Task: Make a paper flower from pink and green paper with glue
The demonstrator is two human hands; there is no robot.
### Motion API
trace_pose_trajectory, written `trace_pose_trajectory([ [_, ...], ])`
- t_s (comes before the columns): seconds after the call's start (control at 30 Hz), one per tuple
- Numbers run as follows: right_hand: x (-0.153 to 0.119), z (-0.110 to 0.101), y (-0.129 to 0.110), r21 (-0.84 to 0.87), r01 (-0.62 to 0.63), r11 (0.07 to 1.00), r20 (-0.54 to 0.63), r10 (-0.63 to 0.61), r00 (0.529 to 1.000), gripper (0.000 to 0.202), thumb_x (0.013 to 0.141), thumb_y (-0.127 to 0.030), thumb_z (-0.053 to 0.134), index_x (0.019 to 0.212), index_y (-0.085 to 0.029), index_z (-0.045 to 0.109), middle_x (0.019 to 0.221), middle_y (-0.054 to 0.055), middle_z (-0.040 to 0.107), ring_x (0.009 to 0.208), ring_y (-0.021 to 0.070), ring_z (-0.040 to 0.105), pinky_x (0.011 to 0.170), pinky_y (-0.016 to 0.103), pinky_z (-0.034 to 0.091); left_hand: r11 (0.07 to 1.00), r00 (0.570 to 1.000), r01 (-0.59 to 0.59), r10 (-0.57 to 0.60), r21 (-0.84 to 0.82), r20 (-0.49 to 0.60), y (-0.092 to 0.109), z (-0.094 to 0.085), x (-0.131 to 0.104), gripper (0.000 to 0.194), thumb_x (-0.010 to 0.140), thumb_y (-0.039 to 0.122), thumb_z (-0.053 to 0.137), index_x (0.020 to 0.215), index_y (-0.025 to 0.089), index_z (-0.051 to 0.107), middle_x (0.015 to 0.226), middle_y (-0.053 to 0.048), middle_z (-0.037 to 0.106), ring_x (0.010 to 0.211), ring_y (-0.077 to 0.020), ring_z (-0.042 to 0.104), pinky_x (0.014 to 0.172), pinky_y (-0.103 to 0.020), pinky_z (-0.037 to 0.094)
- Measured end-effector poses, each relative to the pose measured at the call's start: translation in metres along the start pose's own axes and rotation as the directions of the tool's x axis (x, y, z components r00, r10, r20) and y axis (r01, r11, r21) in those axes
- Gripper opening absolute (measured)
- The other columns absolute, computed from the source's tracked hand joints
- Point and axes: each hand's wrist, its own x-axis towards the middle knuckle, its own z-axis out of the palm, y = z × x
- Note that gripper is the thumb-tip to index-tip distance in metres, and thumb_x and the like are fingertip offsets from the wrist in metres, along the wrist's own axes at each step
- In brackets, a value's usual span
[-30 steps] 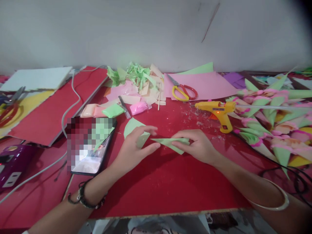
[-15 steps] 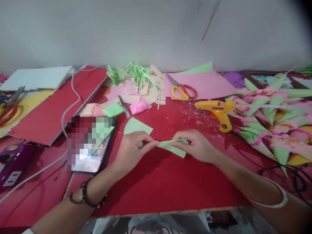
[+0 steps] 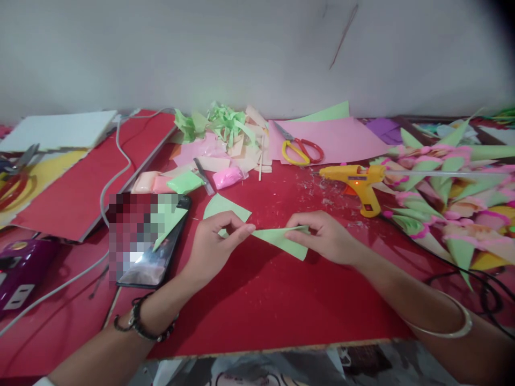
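A green paper piece is stretched between both hands above the red table. My left hand pinches its narrow left tip between thumb and forefinger. At the wider right end, my right hand grips the upper edge with thumb and fingers. Another green paper piece with a rounded edge lies on the table just behind my left hand, which partly covers it. A phone with a partly blurred screen lies left of my left hand.
A yellow glue gun lies at the right, its black cable beside my right forearm. Scissors rest on pink paper. Paper flowers pile up at the far right. A purple box sits at the left.
My left hand has shifted slightly left, and its fingers sit nearer the paper's tip, so more of the paper's left end shows. My right hand still holds the other end.
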Motion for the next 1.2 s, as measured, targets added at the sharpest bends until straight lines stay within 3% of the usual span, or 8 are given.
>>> trace_pose_trajectory([
  [0.17, 0.001, -0.003, 0.003, -0.072, -0.002, 0.997, -0.055, -0.002, 0.998, 0.021, 0.081, -0.032, 0.051, 0.068, -0.016, 0.055, 0.060, -0.003, 0.052, 0.054, 0.0072, 0.045, 0.050, 0.018, 0.033, 0.998, 0.968, 0.024, -0.037, -0.056, -0.250, -0.009, -0.011, 0.003, 0.031, 0.078, 0.029, 0.053, 0.052, 0.017, 0.042, 0.046, 0.006, 0.036, 0.043, -0.0071, 0.031, 0.043, -0.020, 0.026],
  [0.23, 0.001, -0.002, 0.004, -0.112, 0.006, 0.994, -0.035, -0.010, 0.999, 0.021, 0.080, -0.032, 0.052, 0.068, -0.016, 0.056, 0.059, -0.003, 0.053, 0.053, 0.0070, 0.046, 0.049, 0.017, 0.033, 1.000, 0.974, -0.005, 0.007, 0.008, -0.226, -0.009, -0.013, 0.003, 0.037, 0.083, 0.030, 0.045, 0.048, 0.017, 0.043, 0.044, 0.005, 0.036, 0.042, -0.0078, 0.033, 0.043, -0.021, 0.027],
  [0.4, 0.002, 0.010, 0.002, -0.159, 0.068, 0.985, 0.092, -0.054, 0.994, 0.025, 0.079, -0.035, 0.053, 0.067, -0.015, 0.060, 0.054, -0.003, 0.056, 0.049, 0.0063, 0.047, 0.048, 0.017, 0.032, 0.936, 0.959, -0.234, 0.178, 0.265, 0.219, 0.002, -0.004, -0.003, 0.017, 0.083, 0.029, 0.046, 0.089, 0.018, 0.058, 0.088, -0.004, 0.059, 0.081, -0.0154, 0.053, 0.072, -0.024, 0.039],
  [0.57, 0.007, 0.015, -0.010, -0.170, 0.119, 0.978, 0.092, -0.105, 0.990, 0.025, 0.080, -0.035, 0.052, 0.068, -0.014, 0.062, 0.058, -0.001, 0.059, 0.054, 0.0077, 0.050, 0.051, 0.017, 0.034, 0.854, 0.833, -0.263, -0.035, 0.449, 0.553, 0.005, 0.002, -0.009, 0.028, 0.085, 0.039, 0.041, 0.074, 0.018, 0.056, 0.066, -0.002, 0.059, 0.060, -0.0150, 0.052, 0.054, -0.023, 0.031],
  [0.87, 0.028, -0.024, -0.017, -0.286, 0.014, 0.958, -0.264, -0.093, 0.960, 0.014, 0.081, -0.024, 0.048, 0.075, -0.017, 0.058, 0.063, -0.001, 0.059, 0.058, 0.0104, 0.053, 0.057, 0.021, 0.040, 0.927, 0.922, -0.053, -0.098, 0.372, 0.374, 0.001, -0.011, -0.006, 0.042, 0.090, 0.038, 0.027, 0.064, 0.017, 0.052, 0.054, 0.000, 0.053, 0.053, -0.0127, 0.051, 0.054, -0.022, 0.031],
  [1.0, 0.053, -0.044, -0.034, -0.543, 0.026, 0.840, -0.281, -0.211, 0.936, 0.015, 0.079, -0.017, 0.047, 0.078, -0.018, 0.062, 0.082, 0.003, 0.064, 0.076, 0.0131, 0.057, 0.068, 0.023, 0.041, 0.981, 0.950, 0.006, -0.065, 0.191, 0.306, 0.000, -0.010, -0.005, 0.044, 0.090, 0.039, 0.026, 0.062, 0.016, 0.051, 0.051, 0.002, 0.049, 0.051, -0.0106, 0.047, 0.055, -0.021, 0.032],
  [1.1, 0.082, -0.062, -0.048, -0.712, -0.153, 0.685, -0.242, -0.035, 0.970, 0.027, 0.084, -0.025, 0.041, 0.070, -0.016, 0.062, 0.061, 0.001, 0.062, 0.060, 0.0116, 0.056, 0.060, 0.022, 0.040, 0.994, 0.959, 0.022, -0.052, 0.110, 0.279, 0.000, -0.009, -0.004, 0.043, 0.089, 0.039, 0.028, 0.057, 0.016, 0.046, 0.050, 0.003, 0.045, 0.049, -0.0097, 0.044, 0.054, -0.020, 0.032],
  [1.2, 0.115, -0.082, -0.052, -0.746, -0.241, 0.621, -0.290, 0.024, 0.957, 0.026, 0.085, -0.024, 0.043, 0.071, -0.012, 0.062, 0.070, 0.004, 0.063, 0.071, 0.0144, 0.058, 0.065, 0.024, 0.041, 0.999, 0.965, 0.021, -0.033, 0.049, 0.261, 0.000, -0.009, -0.005, 0.042, 0.089, 0.038, 0.028, 0.055, 0.017, 0.042, 0.051, 0.004, 0.042, 0.050, -0.0095, 0.042, 0.053, -0.021, 0.031],
])
